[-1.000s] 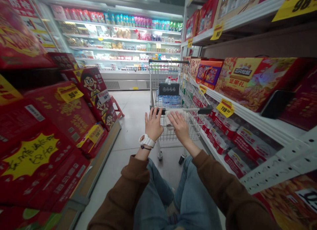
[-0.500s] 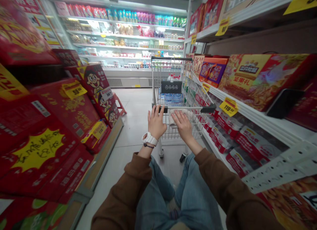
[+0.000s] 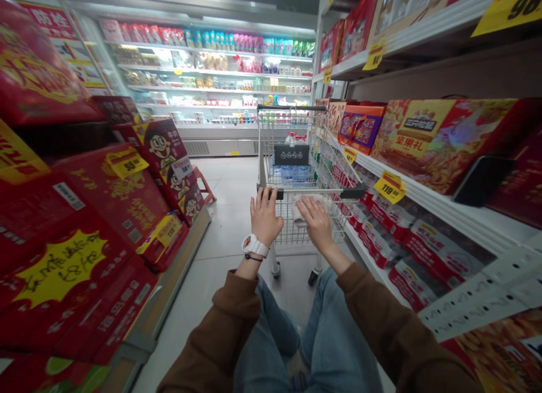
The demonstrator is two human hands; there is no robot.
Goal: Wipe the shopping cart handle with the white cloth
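- Background: supermarket aisle with pale tile floor; at the far end, a lit refrigerated display case, its shelves stocked with packaged goods;
- Left side: stacked red gift cartons, some with cartoon faces, yellow price tags and a yellow starburst sign;
- Right side: white metal shelving holding red and gold gift boxes, with a yellow price tag reading 119 on its edge;
- Centre: wire shopping cart, directly ahead of the person, between the two displays; a black panel is fixed inside it, and bottled water lies in the basket;
- Left hand: open, fingers spread, palm against the cart handle near its left end, not wrapped around it; white wristwatch and dark cord bracelet on the wrist;
- Right hand: open, laid flat on a white rolled item at the handle;
- Person: brown sleeves and blue jeans in view below.
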